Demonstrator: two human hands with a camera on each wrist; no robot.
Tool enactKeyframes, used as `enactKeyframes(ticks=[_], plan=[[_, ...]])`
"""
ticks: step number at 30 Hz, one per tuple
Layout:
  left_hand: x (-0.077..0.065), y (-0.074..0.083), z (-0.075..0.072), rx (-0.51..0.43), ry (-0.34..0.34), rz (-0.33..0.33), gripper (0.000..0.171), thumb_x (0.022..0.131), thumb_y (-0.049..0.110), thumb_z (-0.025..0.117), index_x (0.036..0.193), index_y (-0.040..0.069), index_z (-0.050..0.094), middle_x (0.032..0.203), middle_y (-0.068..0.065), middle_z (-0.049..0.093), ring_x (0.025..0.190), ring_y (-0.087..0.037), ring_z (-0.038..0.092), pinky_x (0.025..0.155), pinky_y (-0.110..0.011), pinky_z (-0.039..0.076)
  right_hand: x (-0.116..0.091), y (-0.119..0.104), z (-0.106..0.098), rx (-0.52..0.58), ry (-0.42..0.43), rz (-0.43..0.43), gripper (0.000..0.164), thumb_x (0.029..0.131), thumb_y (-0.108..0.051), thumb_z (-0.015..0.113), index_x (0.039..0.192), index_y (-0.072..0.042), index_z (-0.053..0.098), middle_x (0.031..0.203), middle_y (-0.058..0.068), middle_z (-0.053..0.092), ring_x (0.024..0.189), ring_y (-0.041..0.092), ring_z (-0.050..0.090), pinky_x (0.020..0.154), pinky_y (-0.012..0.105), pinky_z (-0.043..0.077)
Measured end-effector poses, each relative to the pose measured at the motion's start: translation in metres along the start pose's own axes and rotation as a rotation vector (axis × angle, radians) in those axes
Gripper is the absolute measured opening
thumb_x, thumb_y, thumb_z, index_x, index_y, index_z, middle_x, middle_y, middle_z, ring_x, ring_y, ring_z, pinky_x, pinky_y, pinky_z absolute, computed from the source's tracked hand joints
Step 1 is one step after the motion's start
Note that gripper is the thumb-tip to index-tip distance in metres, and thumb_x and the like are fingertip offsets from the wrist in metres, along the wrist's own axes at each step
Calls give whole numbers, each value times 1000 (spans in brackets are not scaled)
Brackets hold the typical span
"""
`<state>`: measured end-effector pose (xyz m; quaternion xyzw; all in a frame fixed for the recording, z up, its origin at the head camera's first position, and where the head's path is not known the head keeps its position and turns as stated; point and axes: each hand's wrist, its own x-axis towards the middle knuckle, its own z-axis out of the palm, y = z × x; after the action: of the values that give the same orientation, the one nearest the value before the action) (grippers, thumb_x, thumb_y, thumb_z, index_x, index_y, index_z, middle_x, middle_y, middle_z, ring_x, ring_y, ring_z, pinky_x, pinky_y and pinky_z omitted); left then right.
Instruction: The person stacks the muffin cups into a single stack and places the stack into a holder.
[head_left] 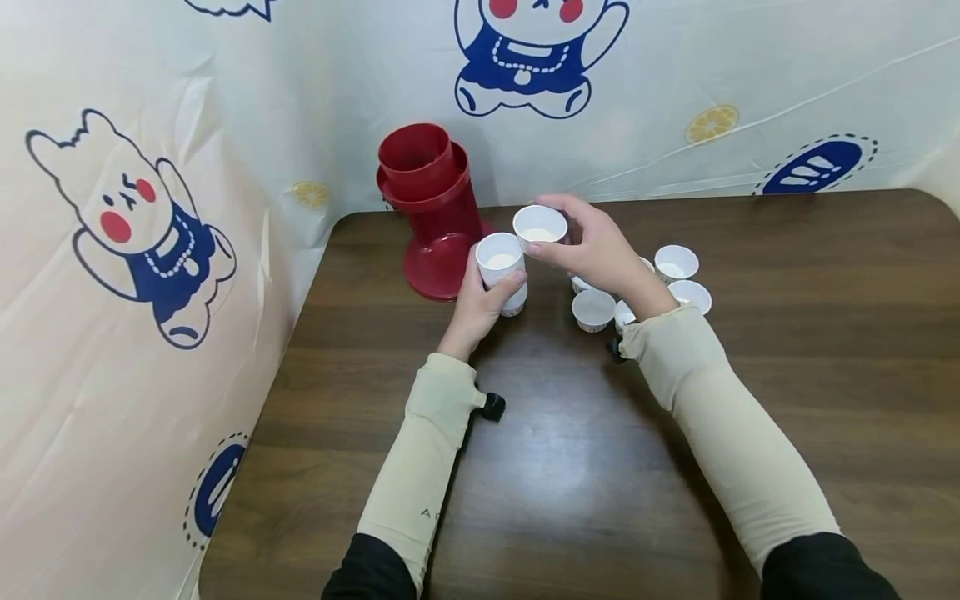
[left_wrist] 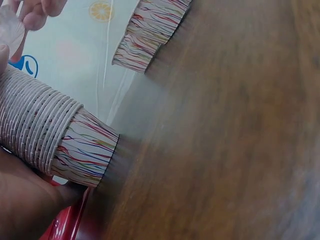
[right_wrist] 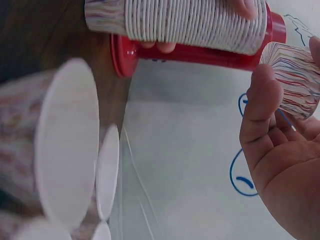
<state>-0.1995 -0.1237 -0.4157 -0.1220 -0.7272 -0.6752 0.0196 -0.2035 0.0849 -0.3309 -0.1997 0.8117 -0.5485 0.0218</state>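
My left hand (head_left: 477, 312) grips a tall stack of nested paper cups (left_wrist: 40, 122) round its side. The stack stands upright, and its bottom cup shows thin coloured wavy stripes. Just to its right, my right hand (head_left: 602, 250) pinches a single paper cup (right_wrist: 295, 75) between thumb and fingers, held level with the stack's top rim and mouth up. In the head view this cup (head_left: 541, 225) is apart from the table. Under the right forearm stand several more paper cups (head_left: 593, 310), mouth up, some hidden by the arm.
A red plastic holder (head_left: 438, 218) with a round base and wide open tube stands behind the left hand at the table's back left. The brown wooden table (head_left: 555, 467) meets a white printed curtain (head_left: 360, 75) at the back and left.
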Motion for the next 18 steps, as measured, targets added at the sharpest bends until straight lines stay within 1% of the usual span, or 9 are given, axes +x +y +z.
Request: enactKeyframes(ticks=[3, 7, 11, 14, 18], plan=[[1, 1, 0, -12, -9, -5, 71, 92, 17, 72, 150, 10, 32, 137, -11, 49, 123, -23, 47, 106, -41, 38, 4, -1, 7, 38, -8, 1, 66, 90, -29, 78, 147, -14, 49, 118, 9, 60, 82, 29, 56, 59, 33, 51], [2, 1, 1, -25, -13, -1, 70, 92, 16, 71, 150, 10, 32, 139, -11, 48, 124, -25, 47, 106, -41, 38, 8, -5, 13, 54, -21, -3, 66, 89, -28, 78, 147, -14, 50, 118, 9, 61, 82, 28, 56, 57, 33, 52], [2, 0, 1, -27, -19, 8, 68, 93, 19, 71, 149, 11, 33, 138, -9, 48, 124, -23, 48, 106, -41, 39, 11, -10, 18, 50, -27, -4, 67, 90, -26, 78, 148, -12, 49, 121, 10, 60, 87, 28, 57, 59, 33, 53], [1, -1, -1, -23, -26, -11, 70, 92, 22, 71, 149, 14, 31, 140, -6, 47, 125, -21, 46, 105, -42, 40, 12, -13, 22, 58, -39, -5, 67, 90, -25, 77, 148, -10, 48, 123, 10, 59, 88, 28, 58, 60, 33, 53], [0, -1, -4, -38, -44, -29, 75, 92, 21, 71, 152, 14, 27, 144, -7, 44, 128, -24, 44, 106, -45, 40, 15, -16, 29, 66, -45, -18, 65, 90, -23, 77, 147, -10, 49, 124, 9, 58, 90, 27, 59, 64, 36, 56]])
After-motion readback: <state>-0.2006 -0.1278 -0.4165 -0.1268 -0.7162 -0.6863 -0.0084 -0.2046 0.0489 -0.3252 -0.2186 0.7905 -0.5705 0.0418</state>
